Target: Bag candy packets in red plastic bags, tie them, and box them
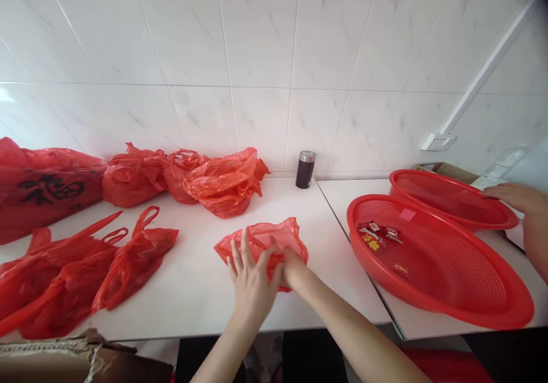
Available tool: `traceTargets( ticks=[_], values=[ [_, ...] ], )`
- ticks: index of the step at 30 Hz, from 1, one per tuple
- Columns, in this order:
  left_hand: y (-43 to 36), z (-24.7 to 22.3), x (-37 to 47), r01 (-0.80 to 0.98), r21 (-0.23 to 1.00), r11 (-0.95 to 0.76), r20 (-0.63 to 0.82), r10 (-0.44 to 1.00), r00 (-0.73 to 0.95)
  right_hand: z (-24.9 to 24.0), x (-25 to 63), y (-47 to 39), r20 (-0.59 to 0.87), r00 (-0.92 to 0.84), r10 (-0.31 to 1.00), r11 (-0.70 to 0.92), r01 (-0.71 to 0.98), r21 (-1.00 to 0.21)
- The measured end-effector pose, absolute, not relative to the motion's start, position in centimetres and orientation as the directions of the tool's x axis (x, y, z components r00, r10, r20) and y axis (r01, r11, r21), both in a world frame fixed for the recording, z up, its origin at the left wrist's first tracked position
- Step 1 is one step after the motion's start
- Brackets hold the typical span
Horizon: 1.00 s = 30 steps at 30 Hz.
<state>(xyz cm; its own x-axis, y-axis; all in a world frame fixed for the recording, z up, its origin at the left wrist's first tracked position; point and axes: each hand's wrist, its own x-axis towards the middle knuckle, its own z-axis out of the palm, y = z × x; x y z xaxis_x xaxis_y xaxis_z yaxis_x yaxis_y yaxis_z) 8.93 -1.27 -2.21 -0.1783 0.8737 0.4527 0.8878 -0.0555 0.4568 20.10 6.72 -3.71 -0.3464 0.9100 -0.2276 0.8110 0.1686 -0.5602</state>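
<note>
A thin red plastic bag (293, 232) lies loosely bunched on the white table in front of me. My left hand (254, 280) rests over its near side, fingers stretched and spread apart against the plastic. From the right, my right hand (295, 269) reaches in at the bag's mouth. Red plastic and my left hand cover most of its fingers, so their grip is hidden. What the bag contains, if anything, does not show.
Several filled red bags (137, 174) line the wall, with more bags (135, 257) at left. A dark flask (305, 170) stands behind. Small packets (374, 240) lie in the near red basket (428, 309). Another person's hand (511, 194) touches the far basket (396, 180). A cardboard box (55, 360) is lower left.
</note>
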Motion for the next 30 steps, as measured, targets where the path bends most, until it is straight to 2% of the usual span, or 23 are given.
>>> traceTargets(
  ticks=[2,4,6,9,11,14,17,20,22,25,27,28,29,30],
  values=[
    [0.2,-5.1,6.2,0.914,0.394,0.094,0.344,0.907,-0.242,-3.7,20.8,7.6,-0.254,-0.319,0.913,0.164,0.857,-0.488],
    [1.2,-7.2,2.1,0.907,0.38,0.182,0.241,0.927,-0.287,-3.3,22.1,8.6,-0.303,-0.299,0.905,0.15,0.89,-0.431],
    [1.4,-7.9,-1.4,0.884,0.421,0.205,0.19,0.932,-0.307,-2.7,23.5,9.5,-0.332,-0.292,0.897,0.151,0.908,-0.392],
    [0.6,-6.7,-3.3,0.79,0.6,0.125,0.135,0.957,-0.255,-1.4,24.0,9.8,-0.297,-0.31,0.903,0.197,0.914,-0.353],
    [0.1,-5.4,-2.6,0.674,0.735,0.081,0.118,0.962,-0.245,-0.5,23.3,9.1,-0.221,-0.323,0.92,0.246,0.916,-0.317],
    [-0.2,-4.0,-0.7,0.498,0.861,0.105,0.034,0.965,-0.261,0.2,21.6,7.8,-0.09,-0.385,0.918,0.351,0.899,-0.262],
    [-0.4,-3.2,0.2,0.2,0.969,0.145,-0.117,0.982,-0.148,-0.4,20.7,7.5,-0.055,-0.507,0.86,0.485,0.846,-0.22],
    [-0.8,-2.8,0.3,-0.118,0.972,0.205,-0.206,0.978,-0.004,-1.1,21.1,8.1,-0.123,-0.539,0.833,0.507,0.834,-0.218],
    [-1.0,-2.5,0.4,-0.194,0.954,0.228,-0.231,0.973,0.009,-0.4,21.9,8.0,-0.15,-0.55,0.821,0.511,0.827,-0.235],
    [-0.9,-2.2,0.7,-0.091,0.967,0.236,-0.241,0.969,-0.045,2.6,24.4,5.9,-0.064,-0.649,0.758,0.564,0.701,-0.436],
    [-0.7,-2.5,0.9,0.109,0.972,0.211,-0.197,0.973,-0.12,4.9,27.5,3.5,0.117,-0.629,0.768,0.558,0.569,-0.604],
    [-0.5,-2.7,0.9,0.231,0.955,0.187,-0.151,0.975,-0.166,5.8,29.7,2.3,0.218,-0.529,0.82,0.529,0.557,-0.64],
    [-0.4,-3.0,0.9,0.35,0.923,0.158,-0.087,0.974,-0.21,6.3,32.3,1.0,0.328,-0.348,0.878,0.477,0.595,-0.647],
    [-0.3,-3.3,1.0,0.455,0.881,0.126,-0.014,0.971,-0.241,6.4,35.1,-0.3,0.428,-0.09,0.899,0.373,0.669,-0.643]
  ],
)
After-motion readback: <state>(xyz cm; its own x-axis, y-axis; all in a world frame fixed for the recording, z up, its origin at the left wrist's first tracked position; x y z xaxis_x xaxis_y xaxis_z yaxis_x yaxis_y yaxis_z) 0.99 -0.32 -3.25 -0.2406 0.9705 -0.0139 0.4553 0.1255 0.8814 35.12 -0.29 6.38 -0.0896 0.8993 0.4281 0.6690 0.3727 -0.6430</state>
